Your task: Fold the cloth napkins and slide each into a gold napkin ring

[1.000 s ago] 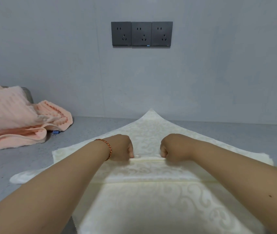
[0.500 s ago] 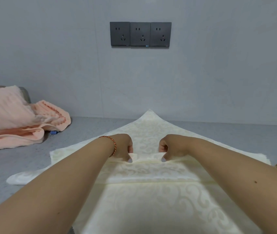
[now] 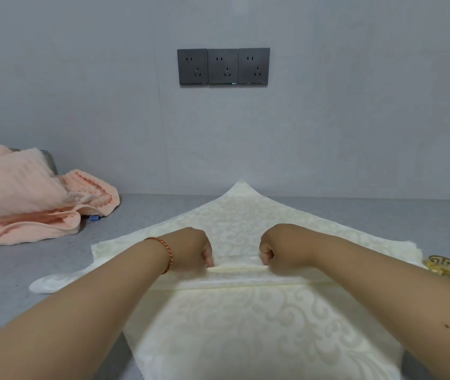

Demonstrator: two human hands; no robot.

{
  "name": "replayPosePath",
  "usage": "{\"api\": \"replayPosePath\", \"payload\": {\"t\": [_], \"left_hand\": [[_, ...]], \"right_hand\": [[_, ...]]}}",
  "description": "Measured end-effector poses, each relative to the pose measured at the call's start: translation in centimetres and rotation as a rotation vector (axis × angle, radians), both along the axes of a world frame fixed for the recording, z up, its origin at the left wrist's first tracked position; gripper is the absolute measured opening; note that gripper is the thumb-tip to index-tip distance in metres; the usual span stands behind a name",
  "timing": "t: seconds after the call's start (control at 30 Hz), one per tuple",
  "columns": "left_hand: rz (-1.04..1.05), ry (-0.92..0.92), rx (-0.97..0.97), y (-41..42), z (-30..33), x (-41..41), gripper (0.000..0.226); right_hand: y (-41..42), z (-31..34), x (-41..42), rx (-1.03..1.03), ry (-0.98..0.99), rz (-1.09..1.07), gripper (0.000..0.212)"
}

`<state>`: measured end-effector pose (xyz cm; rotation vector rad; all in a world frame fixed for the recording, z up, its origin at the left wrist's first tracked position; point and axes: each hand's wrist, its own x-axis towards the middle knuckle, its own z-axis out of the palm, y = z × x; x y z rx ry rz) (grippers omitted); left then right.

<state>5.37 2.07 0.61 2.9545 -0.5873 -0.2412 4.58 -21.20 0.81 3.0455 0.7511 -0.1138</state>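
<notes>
Grey counter [image 3: 12, 292]: L hand [image 3: 191, 249] & R hand [image 3: 284, 249] grip pinching napkin [image 3: 245, 325] fold; gold ring [image 3: 442, 266] at R edge.

The gold napkin ring [image 3: 444, 266] is partly hidden behind the right forearm; the cream napkin [image 3: 245, 333] and peach towel [image 3: 23, 204] run off the frame edges

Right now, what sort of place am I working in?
Probably a home or utility-room counter: a grey speckled countertop against a plain wall, a row of three wall sockets above it, and a heap of pink towels at the left.
</notes>
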Motion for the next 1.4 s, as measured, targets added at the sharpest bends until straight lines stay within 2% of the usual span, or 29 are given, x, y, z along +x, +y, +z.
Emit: {"api": "replayPosePath", "payload": {"t": [0.1, 0.2, 0.33, 0.43, 0.57, 0.77, 0.93, 1.1, 1.4], "left_hand": [[0.034, 0.031, -0.049, 0.2, 0.6, 0.4, 0.016], [0.037, 0.043, -0.069, 0.1, 0.5, 1.4, 0.008], [0.085, 0.13, 0.014, -0.2, 0.2, 2.6, 0.037], [0.068, 0.15, 0.101, -0.2, 0.5, 3.2, 0.036], [0.02, 0.163, 0.074, -0.3, 0.3, 3.2, 0.02], [0.034, 0.154, -0.04, 0.0, 0.1, 2.4, 0.018], [0.008, 0.063, -0.109, 0.1, 0.1, 1.4, 0.02], [-0.056, -0.044, -0.135, 0.1, 0.1, -0.1, 0.029], [-0.108, -0.097, -0.088, 1.0, 0.2, -3.0, 0.017]], "right_hand": [[-0.4, 0.3, 0.7, 0.173, 0.107, -0.097, 0.028], [-0.7, 0.3, 1.8, 0.236, 0.23, -0.15, 0.02], [-0.7, 0.4, 2.6, 0.195, 0.304, -0.183, 0.029], [-0.5, 0.6, 2.9, 0.133, 0.334, -0.186, 0.032], [-0.4, 0.5, 2.7, 0.115, 0.303, -0.129, 0.02], [0.0, 0.4, 1.9, 0.124, 0.238, -0.108, 0.018], [0.4, 0.6, 0.6, 0.106, 0.133, -0.095, 0.015], [0.7, 0.5, -1.0, 0.025, 0.029, -0.035, 0.029], [-0.2, 0.9, -3.3, 0.003, 0.038, -0.02, 0.028]]}}
